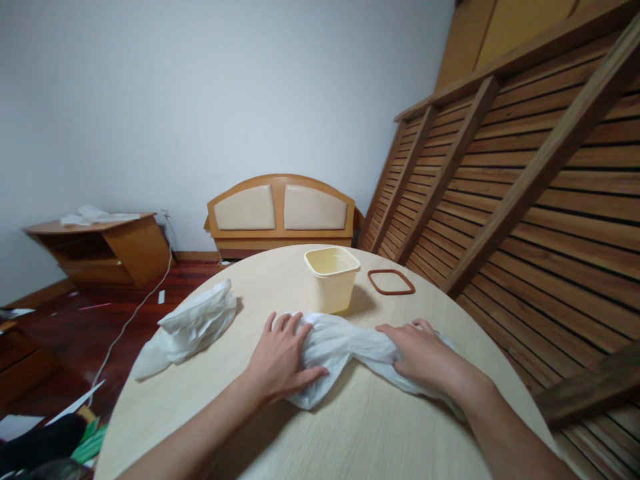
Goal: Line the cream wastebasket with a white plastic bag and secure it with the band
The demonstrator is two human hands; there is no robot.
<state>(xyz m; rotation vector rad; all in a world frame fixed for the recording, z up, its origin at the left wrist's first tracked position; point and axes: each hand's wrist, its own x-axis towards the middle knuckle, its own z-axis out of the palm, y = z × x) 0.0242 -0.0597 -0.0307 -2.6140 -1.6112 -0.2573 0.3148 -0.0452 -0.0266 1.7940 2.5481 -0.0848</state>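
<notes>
A crumpled white plastic bag (340, 343) lies stretched across the pale round table (240, 413). My left hand (283, 357) rests over its left end, fingers spread apart and the thumb lying on the plastic. Around the bag's right part, my right hand (425, 357) is closed, its thumb and fingers partly hidden. Just beyond the bag stands a pale yellow plastic container (331, 287), upright, with its top uncovered. To its right lies a brown rounded-square ring (391, 291). A second crumpled white bag (193, 327) sits near the table's left edge, apart from my hands.
Wooden slatted panels (500, 193) lean along the right side, close to the table. Behind stands a headboard (280, 233) with two cream pads. A low wooden cabinet (120, 247) is at the left, with a white cable (135, 313) running over the dark red floor.
</notes>
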